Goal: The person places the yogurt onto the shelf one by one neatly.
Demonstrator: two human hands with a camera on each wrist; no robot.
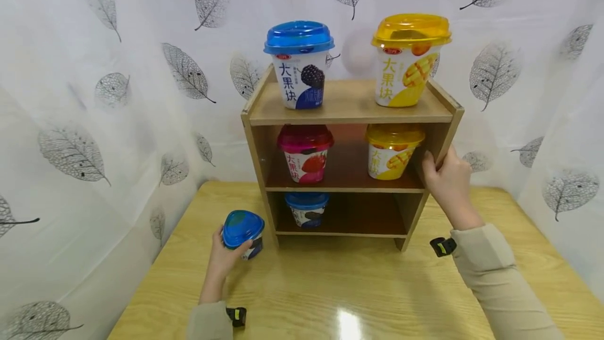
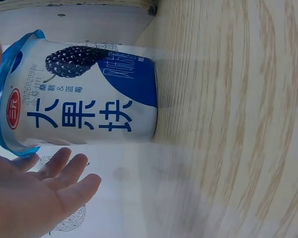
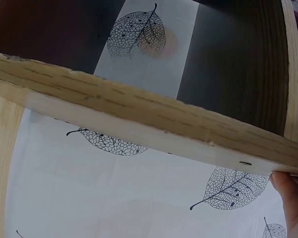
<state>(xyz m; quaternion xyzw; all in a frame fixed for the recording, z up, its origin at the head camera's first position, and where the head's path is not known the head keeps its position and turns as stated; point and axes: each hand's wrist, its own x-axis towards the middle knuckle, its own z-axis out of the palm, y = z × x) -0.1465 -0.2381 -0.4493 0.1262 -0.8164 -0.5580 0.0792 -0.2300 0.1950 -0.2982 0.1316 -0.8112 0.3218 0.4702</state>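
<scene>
My left hand (image 1: 224,251) grips a blue-lidded yogurt cup (image 1: 242,231) near its lid, left of the wooden shelf (image 1: 351,119). In the left wrist view the same cup (image 2: 84,94) shows a blackberry picture and has its base at the wood-grain tabletop; the fingers (image 2: 72,191) lie along one side of the lid, the thumb on the other. My right hand (image 1: 448,180) holds the shelf's right side panel (image 1: 441,146), thumb on the inner side. At the lower right of the right wrist view, fingers (image 3: 290,196) meet the panel's edge (image 3: 139,106); the others are hidden.
On the shelf top stand a blue-lidded cup (image 1: 302,67) and a yellow-lidded cup (image 1: 410,62). The middle level holds a pink-lidded cup (image 1: 305,156) and another yellow-lidded cup (image 1: 394,153); the bottom level, a blue-lidded cup (image 1: 308,208). A leaf-print curtain (image 1: 141,119) backs the wooden table (image 1: 306,287).
</scene>
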